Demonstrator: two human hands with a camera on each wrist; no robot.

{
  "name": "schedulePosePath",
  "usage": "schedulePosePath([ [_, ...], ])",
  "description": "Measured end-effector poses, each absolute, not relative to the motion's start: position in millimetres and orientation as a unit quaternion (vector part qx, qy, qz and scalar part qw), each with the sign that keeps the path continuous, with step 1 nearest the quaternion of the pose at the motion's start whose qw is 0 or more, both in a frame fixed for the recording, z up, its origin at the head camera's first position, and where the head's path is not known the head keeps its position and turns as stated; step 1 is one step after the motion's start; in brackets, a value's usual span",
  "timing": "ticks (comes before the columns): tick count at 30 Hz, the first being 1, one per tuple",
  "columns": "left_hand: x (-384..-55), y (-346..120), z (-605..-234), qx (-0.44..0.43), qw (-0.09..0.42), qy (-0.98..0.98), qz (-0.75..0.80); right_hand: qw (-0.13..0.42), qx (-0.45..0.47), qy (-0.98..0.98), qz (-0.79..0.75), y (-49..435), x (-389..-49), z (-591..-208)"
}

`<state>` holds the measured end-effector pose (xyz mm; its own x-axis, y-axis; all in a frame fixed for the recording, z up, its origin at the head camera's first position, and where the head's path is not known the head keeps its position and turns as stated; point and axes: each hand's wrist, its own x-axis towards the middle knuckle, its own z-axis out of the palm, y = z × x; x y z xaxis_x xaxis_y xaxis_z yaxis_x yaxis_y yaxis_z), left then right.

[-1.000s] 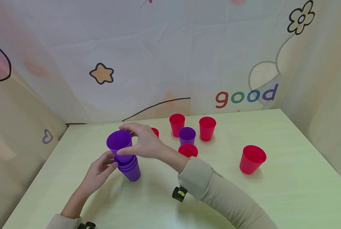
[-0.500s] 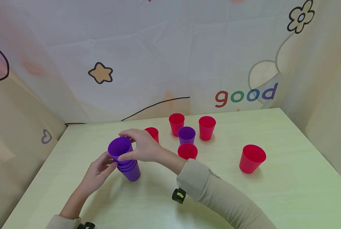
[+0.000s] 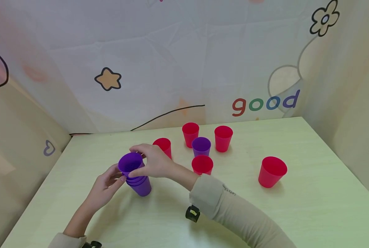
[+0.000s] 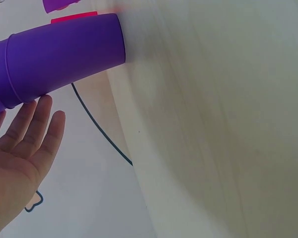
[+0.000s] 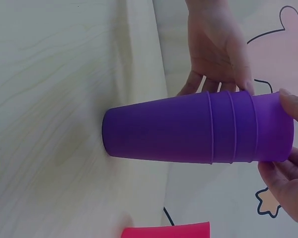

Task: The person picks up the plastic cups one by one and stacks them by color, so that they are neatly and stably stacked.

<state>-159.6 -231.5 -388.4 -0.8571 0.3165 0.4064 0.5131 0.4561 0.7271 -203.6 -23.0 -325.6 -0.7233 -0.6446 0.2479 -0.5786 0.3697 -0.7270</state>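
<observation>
A stack of nested purple cups (image 3: pixel 142 188) stands upright on the table at the left. My right hand (image 3: pixel 156 162) grips the uppermost purple cup (image 3: pixel 125 168) between thumb and fingers. That cup sits partly down in the stack; in the right wrist view its upper part (image 5: pixel 274 126) shows beyond the other rims. My left hand (image 3: pixel 103 188) holds the stack from the left near the rims, thumb in front and fingers behind. In the left wrist view its fingers (image 4: pixel 42 121) lie along the side of the stacked cups (image 4: pixel 64 49).
Behind my right hand stands a red cup (image 3: pixel 163 146). A purple cup (image 3: pixel 201 146) has red cups around it: one behind (image 3: pixel 190 136), one to its right (image 3: pixel 223 139), one in front (image 3: pixel 202 165). Another red cup (image 3: pixel 272 174) stands apart at the right. A printed cloth (image 3: pixel 159 69) hangs behind the table.
My right hand has moved down with the top purple cup, which now sits deeper in the stack. The left hand has stayed in place. More of the red cup behind shows.
</observation>
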Motion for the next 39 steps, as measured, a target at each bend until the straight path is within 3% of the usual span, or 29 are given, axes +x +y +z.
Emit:
schedulePosePath([
  [39, -160.9, -231.1, -386.7, -0.258, 0.108, -0.844, -0.457, 0.042, -0.351, 0.831, -0.430, -0.8, -192.6, -334.3],
])
